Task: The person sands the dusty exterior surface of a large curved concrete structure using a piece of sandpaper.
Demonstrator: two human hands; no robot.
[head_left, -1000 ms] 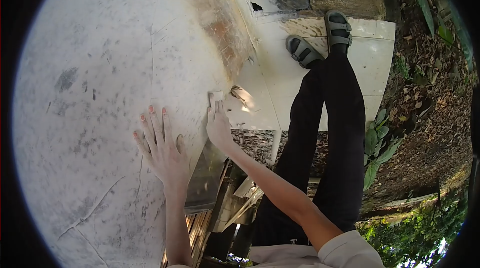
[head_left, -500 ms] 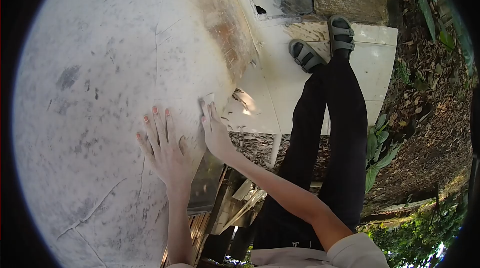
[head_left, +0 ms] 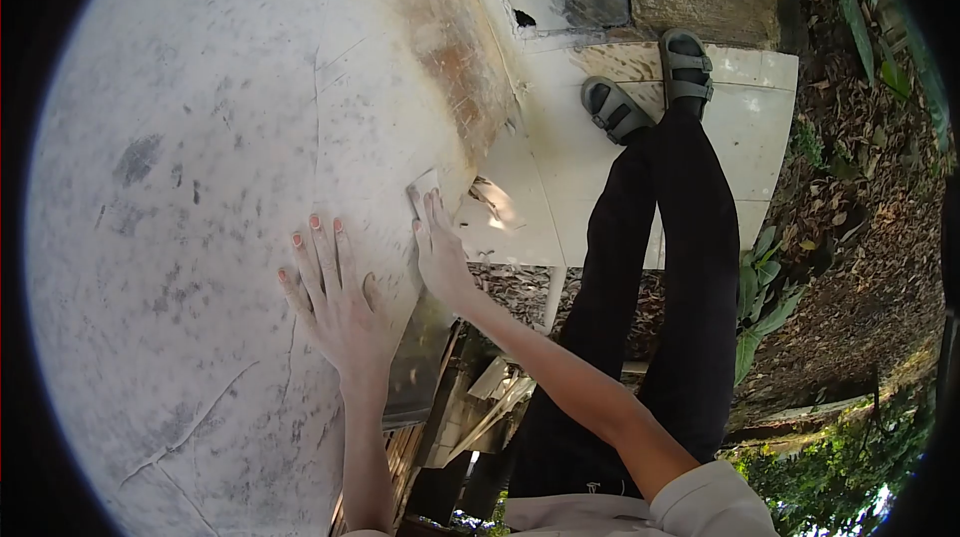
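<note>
A broad white wall (head_left: 220, 237), powdery and marked with grey patches and cracks, fills the left side of the head view. Flat on it lies my left hand (head_left: 345, 312), its fingers spread and dusted white, holding nothing. Just to its right, my right hand (head_left: 442, 262) presses a small flat piece of sandpaper (head_left: 424, 189) to the wall close to its edge. Only the sheet's pale upper end and a grey side show; my fingers cover the rest. Near that edge, above my right hand, the wall has a worn brown patch (head_left: 465, 77).
Pale floor tiles (head_left: 560, 177) adjoin the wall's edge. My grey sandals (head_left: 687, 72) stand on them, below black trousers (head_left: 690, 267). Leaf-covered ground (head_left: 850, 267) and green plants (head_left: 765, 312) lie at the right. Wooden pieces (head_left: 490, 407) show below the wall's edge.
My right hand has slid a little up and to the right along the wall with the sandpaper, which now shows more tilted. My left hand stays flat in place; the view has shifted slightly.
</note>
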